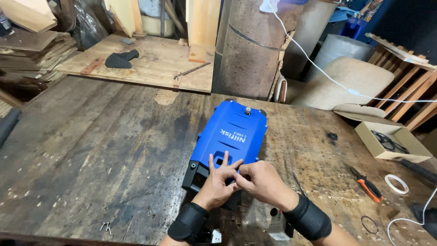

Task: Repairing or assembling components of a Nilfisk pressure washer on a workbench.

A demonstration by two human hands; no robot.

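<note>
To my right, near the far right edge of the table (91,146), sits an open cardboard box (391,142), a shallow tan rectangle with its lid flap folded back toward the far side and a tangle of black cable lying inside. Straight ahead of me, the blue plastic housing (230,136) carries a printed white label across its top face, lying above the square opening where my left hand (216,184) and right hand (261,182) meet. I see no screens or signs anywhere else around me.
</note>
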